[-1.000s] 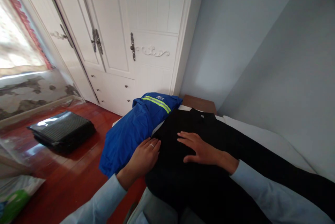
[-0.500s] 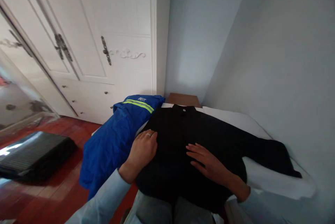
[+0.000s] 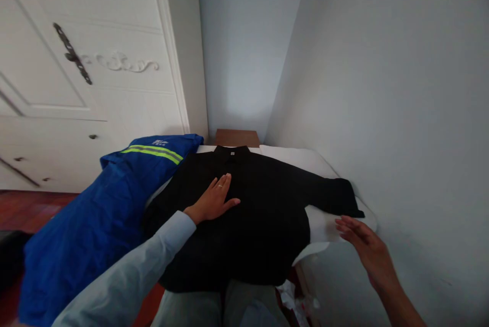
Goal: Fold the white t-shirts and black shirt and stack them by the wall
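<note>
Flat and open, left hand (image 3: 214, 198) presses black shirt (image 3: 252, 215). Right hand (image 3: 364, 248) hovers open, empty, near sleeve (image 3: 336, 197). Blue jacket (image 3: 95, 210) logo too small to read.

Matt black cloth shirt (image 3: 260, 215), smooth; blue woven cloth jacket (image 3: 95, 210) with a glossy yellow-green reflective band (image 3: 153, 152). White painted wood wardrobe (image 3: 126, 98), satin finish, fitted with a dark metal handle (image 3: 72, 60). Polished red wood floor (image 3: 34, 202).

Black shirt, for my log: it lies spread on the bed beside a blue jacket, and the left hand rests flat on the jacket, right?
No. In the head view the left hand rests flat on the black shirt, not the blue jacket beside it.
</note>
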Demonstrator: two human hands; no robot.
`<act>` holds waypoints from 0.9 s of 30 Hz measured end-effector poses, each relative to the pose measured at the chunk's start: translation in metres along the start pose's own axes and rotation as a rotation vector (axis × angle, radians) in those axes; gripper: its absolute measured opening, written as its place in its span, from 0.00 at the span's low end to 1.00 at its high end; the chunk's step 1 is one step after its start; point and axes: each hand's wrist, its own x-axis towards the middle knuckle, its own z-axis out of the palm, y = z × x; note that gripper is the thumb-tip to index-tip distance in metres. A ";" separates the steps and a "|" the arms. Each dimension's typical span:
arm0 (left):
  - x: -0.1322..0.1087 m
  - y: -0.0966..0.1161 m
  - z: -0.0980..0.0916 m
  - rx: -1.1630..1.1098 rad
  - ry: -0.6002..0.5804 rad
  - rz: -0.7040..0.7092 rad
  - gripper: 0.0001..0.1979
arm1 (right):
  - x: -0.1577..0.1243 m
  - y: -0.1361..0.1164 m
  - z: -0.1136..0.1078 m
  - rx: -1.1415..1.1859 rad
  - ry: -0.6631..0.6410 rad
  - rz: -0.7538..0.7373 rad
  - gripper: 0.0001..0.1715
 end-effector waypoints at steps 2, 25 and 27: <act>-0.004 -0.007 0.003 -0.073 0.091 -0.050 0.42 | -0.005 0.002 -0.003 0.014 0.033 0.047 0.37; -0.015 -0.016 -0.004 -0.354 0.440 -0.175 0.06 | -0.104 -0.007 0.095 0.263 0.099 0.199 0.32; -0.015 -0.017 -0.007 -0.391 0.478 -0.197 0.04 | -0.112 -0.014 0.103 0.289 0.113 0.184 0.30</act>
